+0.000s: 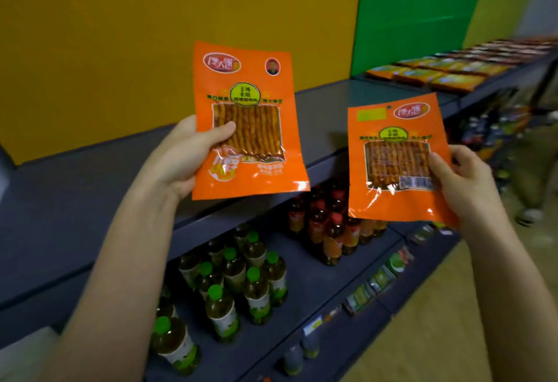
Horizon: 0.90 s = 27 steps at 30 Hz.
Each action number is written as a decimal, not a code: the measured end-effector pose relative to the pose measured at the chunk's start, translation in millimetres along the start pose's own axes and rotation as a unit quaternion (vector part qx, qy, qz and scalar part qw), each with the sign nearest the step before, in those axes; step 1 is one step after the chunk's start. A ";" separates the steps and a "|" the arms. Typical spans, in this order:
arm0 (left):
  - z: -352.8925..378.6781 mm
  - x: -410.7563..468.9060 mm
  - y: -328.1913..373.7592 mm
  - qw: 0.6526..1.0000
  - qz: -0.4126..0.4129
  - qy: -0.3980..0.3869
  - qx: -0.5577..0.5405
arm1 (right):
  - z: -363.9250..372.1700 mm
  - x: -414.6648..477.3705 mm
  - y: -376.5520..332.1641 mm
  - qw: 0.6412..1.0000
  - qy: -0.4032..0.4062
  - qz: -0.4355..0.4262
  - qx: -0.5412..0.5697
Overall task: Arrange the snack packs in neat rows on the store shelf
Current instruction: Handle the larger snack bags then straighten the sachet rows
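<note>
Head view, showing both hands raised in front of the top shelf (90, 200). Gripping one snack pack (250, 109) in the left hand (181, 155), thumb pressing across the clear window, fingers curling behind the left edge. Pinching a second snack pack (392, 146) in the right hand (465, 182) by its right edge, thumb on the front, fingers wrapping behind. Holding both upright and face-on, apart from each other, probably for checking print side and orientation before laying them down. Suspending them in the air above the bare dark stretch of shelf, not touching it. Likely aiming to extend the laid-out packs (437, 75) lying flat in rows farther right on the same shelf. Handling thin, glossy orange film pouches: flat, rectangular, crinkling and catching light along the bottom seals, showing ribbed brownish sticks through the windows. Expecting slippery, floppy behaviour, hence the firm edge grips near mid-height. Looking down past them onto green-capped bottles (235, 285) and red-capped bottles (326, 218) on the lower shelf.
</note>
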<state>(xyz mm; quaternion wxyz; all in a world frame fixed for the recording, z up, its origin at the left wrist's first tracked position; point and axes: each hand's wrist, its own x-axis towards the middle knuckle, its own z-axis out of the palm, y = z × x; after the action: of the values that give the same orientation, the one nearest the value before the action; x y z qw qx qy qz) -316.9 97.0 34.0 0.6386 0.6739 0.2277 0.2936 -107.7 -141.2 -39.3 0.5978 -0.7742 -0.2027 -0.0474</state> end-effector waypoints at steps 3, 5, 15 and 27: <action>43.2 2.8 -18.7 0.998 -0.020 -0.066 -0.016 | -37.3 -18.7 27.2 0.999 0.030 0.036 0.013; 73.1 6.3 -30.8 0.993 -0.036 -0.112 -0.010 | -61.6 -25.3 42.5 0.997 0.063 0.049 0.014; 214.5 33.7 -95.4 0.968 -0.103 -0.227 0.029 | -160.7 -19.4 107.4 0.985 0.142 0.094 -0.005; 413.1 96.6 -132.7 0.958 -0.128 -0.252 0.055 | -269.3 87.0 210.0 0.981 0.162 0.102 -0.012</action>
<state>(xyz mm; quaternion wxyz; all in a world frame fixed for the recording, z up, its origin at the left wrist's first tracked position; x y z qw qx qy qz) 45.7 -126.7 -92.8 0.6695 0.7254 0.1592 0.0167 95.0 -415.9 -126.5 0.6149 -0.7801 -0.0222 -0.1131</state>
